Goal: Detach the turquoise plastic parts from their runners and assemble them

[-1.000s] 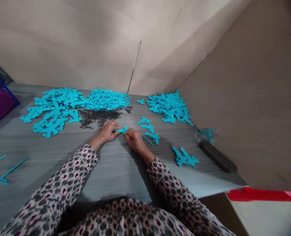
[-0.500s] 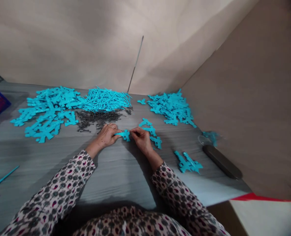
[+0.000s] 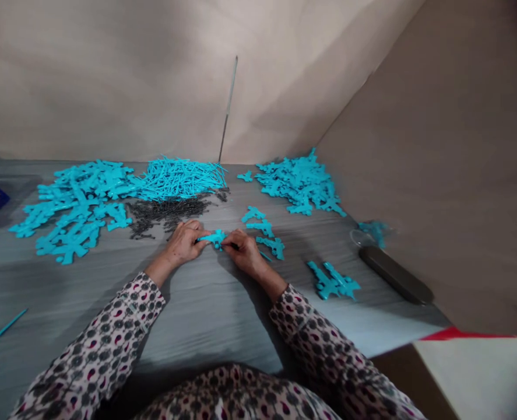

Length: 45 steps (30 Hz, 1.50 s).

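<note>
In the middle of the table I have a small turquoise plastic toy gun between my hands. My left hand is closed, pinching its left end between thumb and fingers. At the other end, my right hand has its fingertips pressed together against the toy; whatever they pinch is too small and hidden to make out. Several similar toy guns lie in a short column just right of my right hand. Beyond my left hand lies a heap of thin black pins.
Turquoise gun-shaped pieces are piled at left, beside a heap of thin turquoise sticks. Another pile sits at back right. Two pieces lie near a dark elongated object. A thin rod rises before the back wall.
The view has shifted slightly. My right fingertips have come closer in against the toy gun's right end; my left hand keeps its hold.
</note>
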### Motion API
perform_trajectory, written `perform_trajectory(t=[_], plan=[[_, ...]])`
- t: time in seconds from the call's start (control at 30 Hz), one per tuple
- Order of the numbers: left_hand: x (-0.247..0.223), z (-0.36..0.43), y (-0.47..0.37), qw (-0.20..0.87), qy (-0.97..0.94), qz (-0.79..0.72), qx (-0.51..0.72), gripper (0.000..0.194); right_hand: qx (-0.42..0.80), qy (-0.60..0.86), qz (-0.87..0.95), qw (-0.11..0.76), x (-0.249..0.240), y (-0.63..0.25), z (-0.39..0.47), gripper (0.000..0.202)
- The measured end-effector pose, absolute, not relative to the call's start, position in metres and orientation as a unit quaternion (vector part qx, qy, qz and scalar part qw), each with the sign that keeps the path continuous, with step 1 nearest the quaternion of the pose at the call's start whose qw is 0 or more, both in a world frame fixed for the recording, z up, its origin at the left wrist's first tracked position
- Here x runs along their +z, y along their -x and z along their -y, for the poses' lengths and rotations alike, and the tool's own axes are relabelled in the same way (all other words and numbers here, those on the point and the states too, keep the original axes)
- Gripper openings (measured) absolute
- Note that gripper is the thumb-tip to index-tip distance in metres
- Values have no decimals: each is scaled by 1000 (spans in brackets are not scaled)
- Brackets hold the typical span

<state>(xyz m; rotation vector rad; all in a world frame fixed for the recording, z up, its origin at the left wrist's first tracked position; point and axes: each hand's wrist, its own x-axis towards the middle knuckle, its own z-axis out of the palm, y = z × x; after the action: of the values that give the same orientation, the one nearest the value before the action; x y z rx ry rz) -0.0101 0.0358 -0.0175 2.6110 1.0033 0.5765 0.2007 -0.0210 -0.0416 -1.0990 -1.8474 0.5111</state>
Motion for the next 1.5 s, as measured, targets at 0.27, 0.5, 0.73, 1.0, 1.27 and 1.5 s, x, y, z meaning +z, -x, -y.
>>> perform_trajectory(t=[0.27,0.5,0.73,1.0,1.27,1.5], plan=[[-23,-39,12,152,-897,-360,206,25,167,459,782,388,-41,-195,22,24],[-24,-40,12,156,-896,-358,213,32,152,452,790,386,-39,-195,23,28],[-19,-37,12,132,-909,-338,205,35,195,470,716,478,-49,-197,6,12],[-20,-33,11,98,-912,-348,195,33,140,464,747,456,-50,-187,-15,16],[-7,-12,9,47,-918,-372,128,30,132,482,772,392,-45,-187,-4,24],[-2,4,-2,-17,-898,-436,65,27,99,498,780,367,-45,-187,-3,23]])
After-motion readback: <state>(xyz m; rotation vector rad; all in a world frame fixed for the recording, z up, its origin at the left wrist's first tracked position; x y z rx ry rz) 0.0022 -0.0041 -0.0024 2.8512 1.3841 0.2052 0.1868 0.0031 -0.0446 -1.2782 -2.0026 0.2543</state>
